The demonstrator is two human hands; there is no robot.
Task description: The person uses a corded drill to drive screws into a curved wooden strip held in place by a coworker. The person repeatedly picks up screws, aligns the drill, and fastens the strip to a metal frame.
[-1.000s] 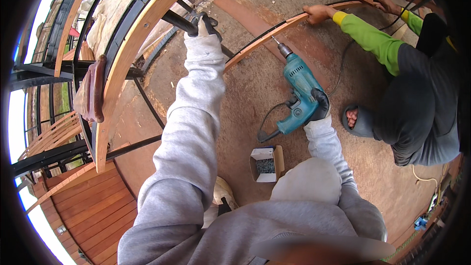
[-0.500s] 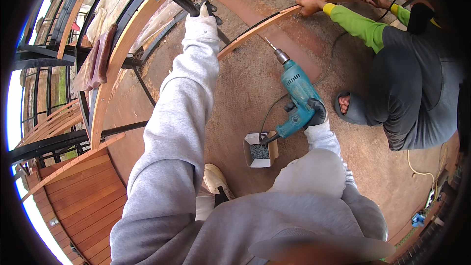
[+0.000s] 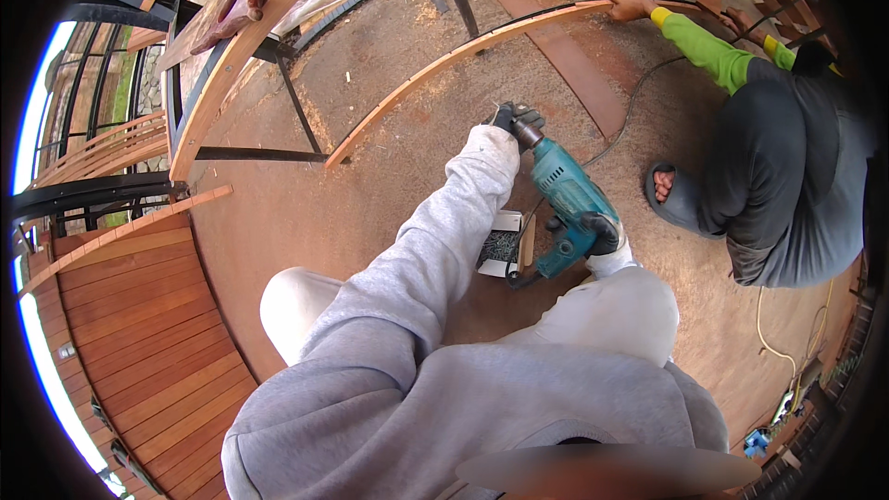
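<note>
A teal corded power drill [image 3: 567, 181] points up and to the left, held by its handle in my gloved right hand [image 3: 602, 231]. My gloved left hand [image 3: 519, 117] is closed around the drill's front end at the chuck, and hides the bit. Below the drill stands an open cardboard box of screws [image 3: 501, 246], partly covered by the drill's handle and cord. Beyond my left hand a curved wooden strip [image 3: 444, 65] lies along a black metal frame, apart from both my hands.
At the right a crouching co-worker in green sleeves has a hand [image 3: 632, 6] on the strip's far end. A flat brown board [image 3: 579, 83] lies on the concrete floor. Curved metal-and-wood framing [image 3: 218, 93] rises at the left, above wooden decking [image 3: 153, 315].
My left hand has let go of the black frame post and come back to the drill's front end. My left knee now shows. The drill stays in my right hand.
</note>
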